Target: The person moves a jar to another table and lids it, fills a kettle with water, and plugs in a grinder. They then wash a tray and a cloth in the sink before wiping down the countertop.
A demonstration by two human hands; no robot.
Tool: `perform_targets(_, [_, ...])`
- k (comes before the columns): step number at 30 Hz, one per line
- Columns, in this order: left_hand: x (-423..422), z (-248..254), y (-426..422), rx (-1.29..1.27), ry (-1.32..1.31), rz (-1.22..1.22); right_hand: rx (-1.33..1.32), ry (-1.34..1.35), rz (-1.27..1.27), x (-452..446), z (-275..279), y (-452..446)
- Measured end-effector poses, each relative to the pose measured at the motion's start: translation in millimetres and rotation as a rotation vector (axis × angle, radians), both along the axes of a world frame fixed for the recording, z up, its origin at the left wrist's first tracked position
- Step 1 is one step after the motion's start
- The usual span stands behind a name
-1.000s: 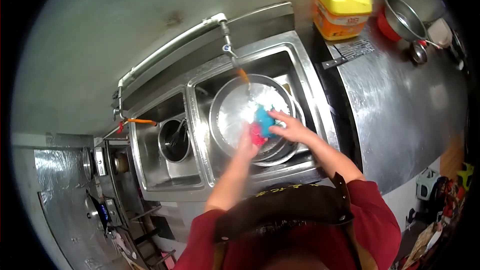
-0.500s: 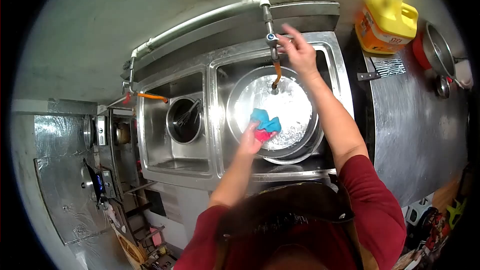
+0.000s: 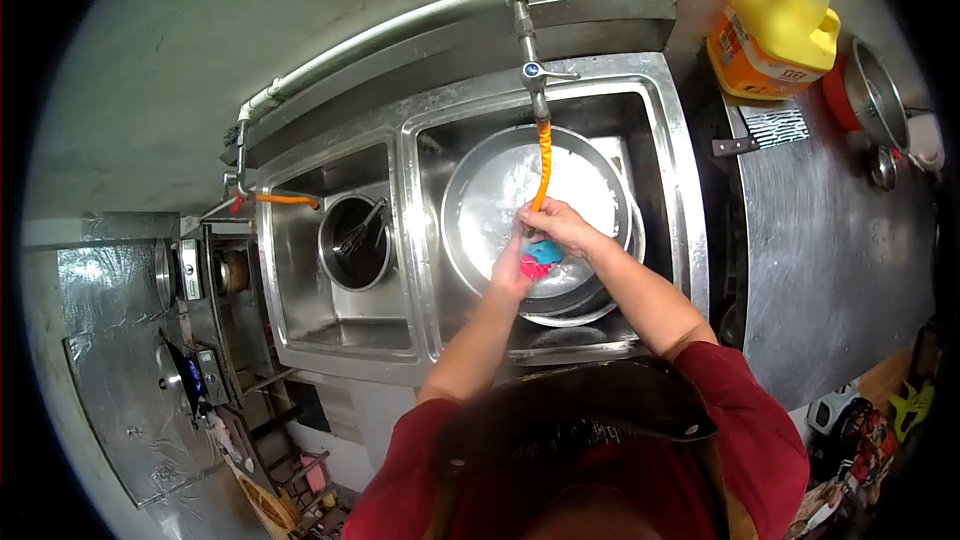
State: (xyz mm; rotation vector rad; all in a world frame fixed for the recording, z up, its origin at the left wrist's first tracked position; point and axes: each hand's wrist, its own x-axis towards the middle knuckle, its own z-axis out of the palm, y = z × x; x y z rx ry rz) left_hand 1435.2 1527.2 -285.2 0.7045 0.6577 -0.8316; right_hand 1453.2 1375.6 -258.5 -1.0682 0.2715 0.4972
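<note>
My left hand is closed around a blue and pink cloth above a large round metal basin in the right-hand sink. Just beside it, my right hand pinches the lower end of an orange hose, drawn towards me from the tap. The two hands nearly meet, and the hose's tip is hidden among the fingers. Water lies in the basin, whose base rests over another round metal vessel.
The left sink holds a metal pot with a whisk in it. On the steel counter to the right are a slotted turner, a yellow jug and metal bowls. A stove stands far left.
My right hand has come down from the tap handle to the hose and pulled its end towards the cloth. The tap handle now points right. My left hand keeps the cloth over the basin.
</note>
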Motion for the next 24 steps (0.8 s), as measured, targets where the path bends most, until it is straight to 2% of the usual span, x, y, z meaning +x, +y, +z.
perform_targets(1, [-5,6,0,0.006,-0.075,-0.033,0.005,0.023,0.001,-2,1,0])
perform_targets(4, [-8,30,-7,-0.084,-0.032,0.067,-0.145,0.083,-0.088,-3,-9,-8])
perform_targets(5, [-7,28,-5,-0.084,-0.056,0.049,-0.113,0.054,-0.001,-6,-14,-9])
perform_targets(7, [-7,19,2,-0.085,-0.098,0.012,-0.091,0.075,-0.019,-9,-9,-11])
perform_targets(10, [-8,9,0,0.019,-0.204,0.061,-0.047,0.103,-0.041,-15,-1,-12])
perform_targets(13, [-3,5,-2,0.117,-0.083,0.017,0.003,0.059,-0.014,-21,-4,-3])
perform_targets(16, [-2,11,-7,-0.189,0.001,0.129,-0.274,0.041,-0.068,-17,-23,-3])
perform_targets(17, [-5,17,-9,-0.042,-0.004,0.047,-0.337,-0.02,-0.102,-17,-35,-5])
perform_targets(21, [-12,2,-7,0.104,-0.19,0.006,-0.567,-0.044,0.044,-5,-29,-35])
perform_targets(22, [-13,8,-7,0.11,-0.174,-0.003,-0.758,-0.14,-0.082,6,-24,-39])
perform_targets(23, [-14,13,-6,0.117,-0.158,-0.009,-0.74,-0.25,-0.185,17,9,-50])
perform_targets(24, [-15,16,-4,0.126,-0.141,-0.017,-0.517,-0.387,-0.356,35,12,-56])
